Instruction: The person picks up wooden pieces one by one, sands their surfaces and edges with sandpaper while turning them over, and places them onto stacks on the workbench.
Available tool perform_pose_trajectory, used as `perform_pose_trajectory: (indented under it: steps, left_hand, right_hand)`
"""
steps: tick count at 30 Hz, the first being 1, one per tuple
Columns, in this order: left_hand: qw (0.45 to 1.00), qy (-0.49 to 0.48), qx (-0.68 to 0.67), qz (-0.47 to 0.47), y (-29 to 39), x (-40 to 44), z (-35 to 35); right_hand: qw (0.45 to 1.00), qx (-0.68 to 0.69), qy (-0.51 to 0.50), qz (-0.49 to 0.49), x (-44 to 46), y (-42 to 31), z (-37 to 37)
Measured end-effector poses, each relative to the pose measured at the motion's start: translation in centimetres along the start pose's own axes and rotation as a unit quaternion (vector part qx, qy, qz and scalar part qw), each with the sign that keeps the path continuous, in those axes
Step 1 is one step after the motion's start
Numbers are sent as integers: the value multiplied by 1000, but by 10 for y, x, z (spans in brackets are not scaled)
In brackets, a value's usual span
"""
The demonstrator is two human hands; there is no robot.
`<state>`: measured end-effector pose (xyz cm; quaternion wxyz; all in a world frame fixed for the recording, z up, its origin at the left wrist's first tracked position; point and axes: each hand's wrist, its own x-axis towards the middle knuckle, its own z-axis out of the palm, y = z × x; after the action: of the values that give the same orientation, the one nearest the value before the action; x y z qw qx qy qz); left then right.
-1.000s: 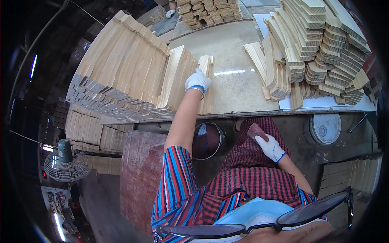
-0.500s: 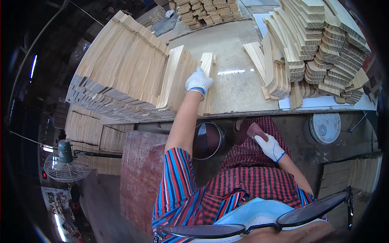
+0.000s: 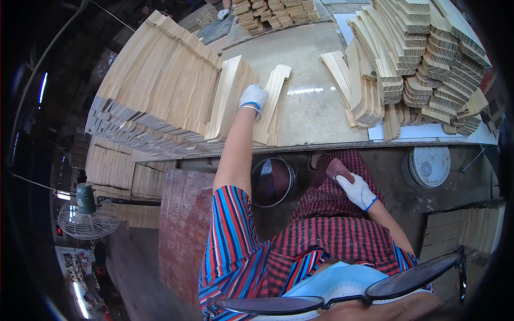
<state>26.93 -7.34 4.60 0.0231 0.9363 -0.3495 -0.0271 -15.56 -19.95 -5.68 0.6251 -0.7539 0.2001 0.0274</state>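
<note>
Head view: dark round bucket (image 3: 294,183) at centre, contents unclear; pale, grained wooden boards (image 3: 224,107) upper left, gloved left hand (image 3: 253,97) against them, openness and hold unclear; gloved right hand (image 3: 356,191) closed around reddish-brown block (image 3: 338,169).

Passage is allowed across the tabletop (image 3: 310,117) — barred leftward by the stacked boards (image 3: 160,72), rightward by the curved-board pile (image 3: 393,64).

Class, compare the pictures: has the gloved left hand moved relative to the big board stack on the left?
Yes. The left hand has moved leftward, closer to the big board stack.
</note>
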Motion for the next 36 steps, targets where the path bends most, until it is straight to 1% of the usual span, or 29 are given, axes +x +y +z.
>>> perform_pose_trajectory:
  steps: [2,5,6,8,12,14,15,17,20,24,28,31,32,34,35,36]
  left_hand:
    - [990,30,-43,-135,24,-18,-13]
    - [987,-6,-24,-157,55,-42,-39]
    - [987,-10,-23,-159,56,-43,-36]
    - [993,-35,5,-116,55,-44,-30]
    - [990,-67,-17,-121,55,-42,-33]
    - [984,-68,-38,-160,60,-45,-39]
    - [984,-71,-38,-161,61,-46,-40]
    - [985,-43,-30,-167,64,-52,-39]
    - [985,-52,-5,-163,64,-51,-34]
    - [986,-54,-4,-159,63,-49,-28]
    - [984,-25,-3,-179,67,-52,-25]
    - [977,-42,-15,-210,60,-54,-29]
    - [978,-38,-15,-207,60,-54,-29]
    - [983,-26,54,-173,69,-68,-44]
    - [993,29,49,-108,76,-77,-53]
    - [990,136,-36,14,81,-84,-61]
  right_hand:
    - [1000,0,-5,10,1,0,0]
    - [1000,-13,6,18,3,6,1]
    - [1000,-12,3,21,3,5,2]
    - [1000,20,0,-2,2,3,2]
    - [1000,9,4,5,2,0,0]
    - [1000,5,6,10,4,6,2]
    - [1000,4,8,8,4,7,2]
    - [1000,3,10,9,4,6,2]
    - [1000,14,5,16,1,-1,1]
    - [1000,19,7,18,2,4,2]
    - [1000,17,12,-1,5,9,2]
    - [1000,27,14,-8,2,8,1]
    - [999,33,10,-11,1,6,0]
    - [999,29,15,-16,3,11,0]
    - [999,33,13,-14,3,11,1]
    - [999,38,11,-11,3,11,2]
